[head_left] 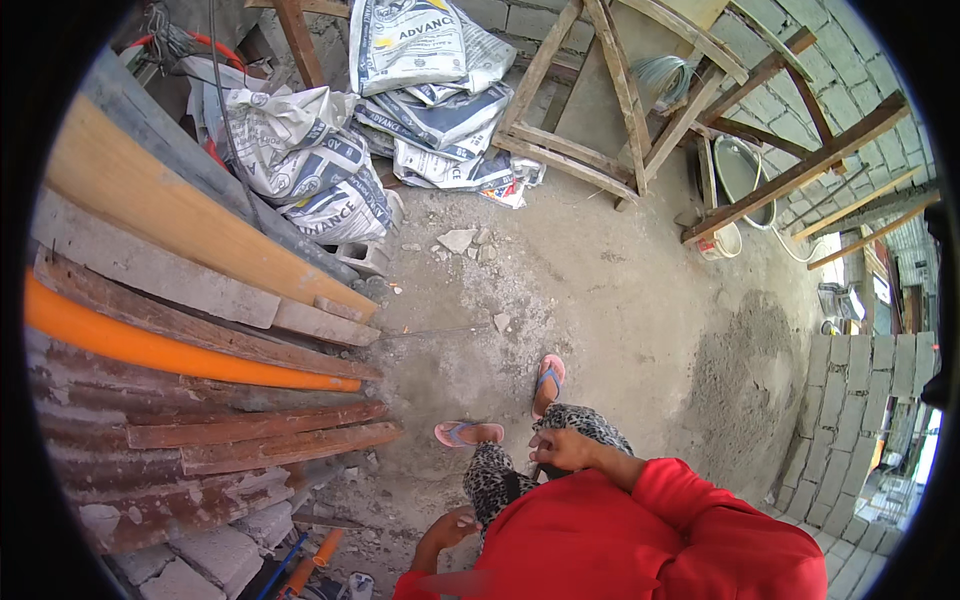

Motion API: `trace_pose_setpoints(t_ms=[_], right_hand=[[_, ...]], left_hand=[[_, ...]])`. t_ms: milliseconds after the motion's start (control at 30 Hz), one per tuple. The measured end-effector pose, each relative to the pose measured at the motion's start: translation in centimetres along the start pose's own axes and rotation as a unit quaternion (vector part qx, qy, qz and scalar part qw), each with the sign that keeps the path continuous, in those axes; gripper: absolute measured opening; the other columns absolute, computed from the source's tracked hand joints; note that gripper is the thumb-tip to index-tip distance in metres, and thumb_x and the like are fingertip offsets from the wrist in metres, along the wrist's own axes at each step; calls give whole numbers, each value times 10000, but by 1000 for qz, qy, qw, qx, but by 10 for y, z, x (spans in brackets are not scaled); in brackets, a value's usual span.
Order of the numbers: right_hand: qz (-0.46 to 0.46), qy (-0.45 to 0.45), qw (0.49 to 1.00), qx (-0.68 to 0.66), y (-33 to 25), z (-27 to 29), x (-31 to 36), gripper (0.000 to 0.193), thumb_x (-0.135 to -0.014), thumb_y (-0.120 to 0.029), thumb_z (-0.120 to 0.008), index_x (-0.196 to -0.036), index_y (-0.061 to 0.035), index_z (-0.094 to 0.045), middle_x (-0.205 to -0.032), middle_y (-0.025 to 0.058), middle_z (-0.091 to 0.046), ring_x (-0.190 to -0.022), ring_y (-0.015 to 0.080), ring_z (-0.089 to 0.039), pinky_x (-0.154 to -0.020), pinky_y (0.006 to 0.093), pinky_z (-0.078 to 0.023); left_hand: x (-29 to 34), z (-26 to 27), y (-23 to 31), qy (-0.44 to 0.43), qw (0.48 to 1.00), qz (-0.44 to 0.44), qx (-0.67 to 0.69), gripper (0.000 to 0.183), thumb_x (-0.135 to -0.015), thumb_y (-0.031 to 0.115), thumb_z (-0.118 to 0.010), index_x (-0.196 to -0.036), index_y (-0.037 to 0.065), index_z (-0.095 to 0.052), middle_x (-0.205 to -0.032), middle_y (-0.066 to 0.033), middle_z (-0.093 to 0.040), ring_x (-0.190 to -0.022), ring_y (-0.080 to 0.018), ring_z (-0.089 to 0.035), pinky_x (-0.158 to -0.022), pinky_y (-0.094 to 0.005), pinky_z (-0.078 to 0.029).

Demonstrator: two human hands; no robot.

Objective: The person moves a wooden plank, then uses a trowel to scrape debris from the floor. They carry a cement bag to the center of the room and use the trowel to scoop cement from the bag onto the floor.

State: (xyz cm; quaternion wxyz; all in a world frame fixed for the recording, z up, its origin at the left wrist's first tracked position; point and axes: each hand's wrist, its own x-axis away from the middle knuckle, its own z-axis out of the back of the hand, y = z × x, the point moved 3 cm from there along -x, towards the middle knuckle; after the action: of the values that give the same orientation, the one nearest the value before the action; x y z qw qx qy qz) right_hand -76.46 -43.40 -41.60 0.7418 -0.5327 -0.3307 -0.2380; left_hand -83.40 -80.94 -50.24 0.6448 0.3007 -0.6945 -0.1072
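Hanging above gritty grey floor (pixel 630 300), bare hands (pixel 562 449) curve near spotted trousers (pixel 598 428).

The long pipe (pixel 185 351) was bright orange. Below it, the boards (pixel 260 425) were rusty brown; above it, one broad plank (pixel 150 185) was honey tan. Beyond the pipe, the sacks (pixel 435 120) were white and navy. Right of it were a plain red top (pixel 590 540), grey-and-black spotted trousers (pixel 590 425) (leopard-like, really) and pink flip-flops (pixel 444 434) with blue straps (pixel 548 377).

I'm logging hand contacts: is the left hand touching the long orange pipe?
Apart. The head view shows bare floor and wooden boards between the left hand and the long orange pipe.
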Motion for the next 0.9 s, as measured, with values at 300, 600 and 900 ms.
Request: trace_pose_setpoints(t_ms=[300, 600, 900], right_hand=[[-246, 365, 889, -127, 201, 186, 112, 348, -847, -329, -659, -980, -7, -672, -967, 215, -698, -959, 360, -663, -854, 413, -507], [-247, 483, 746, -385, 183, 133, 127, 273, -883, -198, -633, -987, 55, -629, -799, 105, -655, -721, 199, -681, -593, 312, -529], [-221, 377, 851, -291, 67, 102, 38, 232, -866, -179, -636, -934, 42, -651, -789, 121, -694, -630, 180, -666, -632, 310, -528]], left_hand=[[18, 114, 135, 321, 946, -45, -2, 435, -866, 267, -716, -1158, -41, -623, -917, -121, -706, -807, -173, -650, -754, -307, -506], [-31, 253, 244, 255, 962, -67, -71, 443, -883, 311, -709, -1151, -31, -622, -970, -138, -706, -888, -181, -658, -772, -307, -512], [-103, 308, 297, 234, 971, 37, 26, 365, -913, 132, -606, -1241, -25, -570, -973, -134, -712, -912, -232, -696, -741, -325, -548]])
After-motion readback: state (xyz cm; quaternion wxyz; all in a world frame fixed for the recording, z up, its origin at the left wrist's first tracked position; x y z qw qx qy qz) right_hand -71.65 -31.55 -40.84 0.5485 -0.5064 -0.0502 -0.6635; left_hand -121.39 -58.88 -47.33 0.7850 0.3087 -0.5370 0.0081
